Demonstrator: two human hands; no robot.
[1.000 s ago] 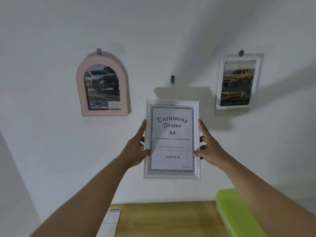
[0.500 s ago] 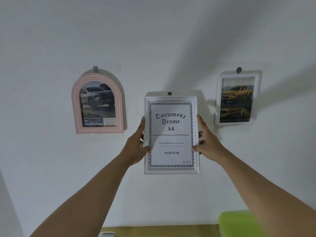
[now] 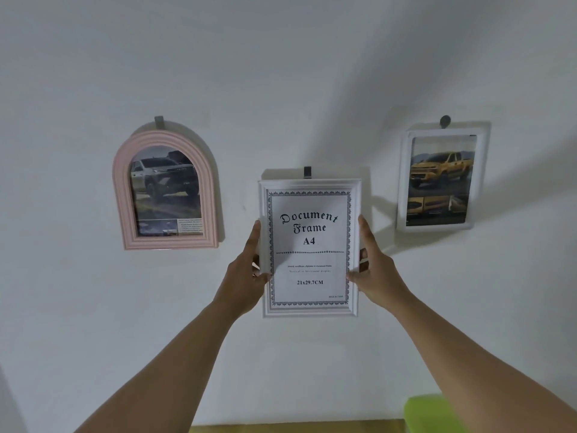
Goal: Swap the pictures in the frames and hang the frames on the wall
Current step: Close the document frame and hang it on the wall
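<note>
Document frame (image 3: 309, 248), white with a printed insert sheet (image 3: 309, 229), is at centre of picture, upright, flat to the wall (image 3: 281, 73). Its top edge is right under the middle hook (image 3: 307, 172). Can't tell if the hanger on the back has caught; the back is hidden.

Left hand (image 3: 246, 273) grips the frame's left edge, thumb on the front and fingers wrapped behind. Right hand (image 3: 373, 270) does the same on the right edge. Both are clamped on at mid-height and hold nothing else.

Step (judged): hanging the last frame on the centre hook. Next move calls for:
- sliding the frame a little until the back hanger seats on the hook
- easing the grip one hand at a time to test that it holds
- levelling it

Risk: it drops if let go before it is seated.

Pink arched frame (image 3: 120, 189) is at centre left with a silver car picture (image 3: 162, 179), hung on its own hook (image 3: 158, 121). White frame (image 3: 402, 182) is at centre right with a yellow truck picture (image 3: 441, 170), hung on a round hook (image 3: 445, 120).

Counts:
- 3 frames (2 hung, 1 in the hands)
- 3 hooks
- 2 car pictures
- 1 insert sheet
- 2 hands

At the bottom edge are a strip of wooden surface (image 3: 296, 429) and, at bottom right, 1 green object (image 3: 434, 414), cut off, so can't tell what it is.
</note>
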